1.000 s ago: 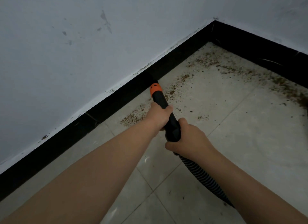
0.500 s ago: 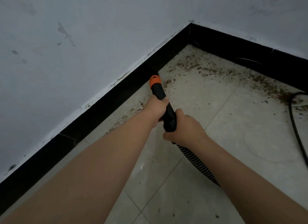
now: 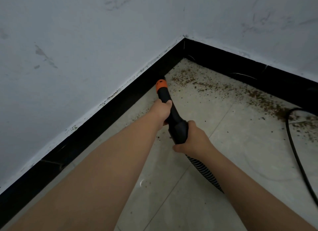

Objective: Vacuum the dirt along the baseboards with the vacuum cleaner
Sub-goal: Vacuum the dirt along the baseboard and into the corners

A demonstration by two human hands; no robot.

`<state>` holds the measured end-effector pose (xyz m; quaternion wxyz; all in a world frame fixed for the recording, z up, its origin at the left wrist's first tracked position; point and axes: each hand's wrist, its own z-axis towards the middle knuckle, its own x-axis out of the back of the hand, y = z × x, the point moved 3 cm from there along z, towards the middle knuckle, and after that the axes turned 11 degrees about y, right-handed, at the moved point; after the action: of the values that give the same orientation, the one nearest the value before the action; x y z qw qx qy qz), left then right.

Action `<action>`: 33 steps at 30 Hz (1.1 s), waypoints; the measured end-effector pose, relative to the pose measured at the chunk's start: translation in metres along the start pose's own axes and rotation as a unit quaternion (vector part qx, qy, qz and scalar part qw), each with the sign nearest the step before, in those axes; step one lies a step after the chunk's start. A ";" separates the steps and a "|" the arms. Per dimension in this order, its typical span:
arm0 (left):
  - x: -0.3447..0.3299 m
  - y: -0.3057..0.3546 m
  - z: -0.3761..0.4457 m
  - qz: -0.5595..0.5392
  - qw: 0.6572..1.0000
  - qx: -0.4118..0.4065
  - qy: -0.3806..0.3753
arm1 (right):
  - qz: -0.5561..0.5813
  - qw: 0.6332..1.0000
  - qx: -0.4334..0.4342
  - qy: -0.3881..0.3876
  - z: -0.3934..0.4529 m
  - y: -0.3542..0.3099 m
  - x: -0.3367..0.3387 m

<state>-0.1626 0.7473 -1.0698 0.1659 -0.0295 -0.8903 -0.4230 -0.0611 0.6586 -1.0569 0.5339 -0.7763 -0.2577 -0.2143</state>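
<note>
Fingers (image 3: 169, 102) of both hands gripped the vacuum wand (image 3: 169, 108), its nozzle at the left baseboard (image 3: 103, 117) mid-sweep; next, likely the dirt (image 3: 185, 78) toward the upper-centre corner.

head cam | looks forward-down | near floor (image 3: 232, 144) corner

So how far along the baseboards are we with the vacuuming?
Done: the floor strip along the left baseboard behind the nozzle looks mostly clean. In hand: both hands, left and right, grip the vacuum wand, its tip near the corner. Left: the dirt along the far baseboard, out to the black cord.
</note>
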 end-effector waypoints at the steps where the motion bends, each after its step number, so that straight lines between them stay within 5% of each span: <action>1: -0.003 0.002 -0.001 -0.003 1.000 0.000 0.004 | -0.007 1.000 0.004 0.002 0.002 0.000 0.004; 10: 0.011 -0.009 -0.047 -0.085 0.995 -0.007 0.052 | -0.011 0.999 0.049 -0.001 -0.030 0.001 0.019; 21: 0.107 -0.099 -0.110 -0.180 0.961 0.096 0.186 | -0.092 0.976 0.120 -0.154 -0.129 -0.028 -0.024; 33: 0.120 -0.101 -0.083 -0.099 0.983 0.088 0.129 | -0.120 0.983 0.090 -0.110 -0.123 -0.039 -0.065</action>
<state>-0.2729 0.6084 -1.0575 0.2383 0.1284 -0.8939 -0.3574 -0.1429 0.5433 -1.0266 0.5409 -0.7071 -0.4242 -0.1660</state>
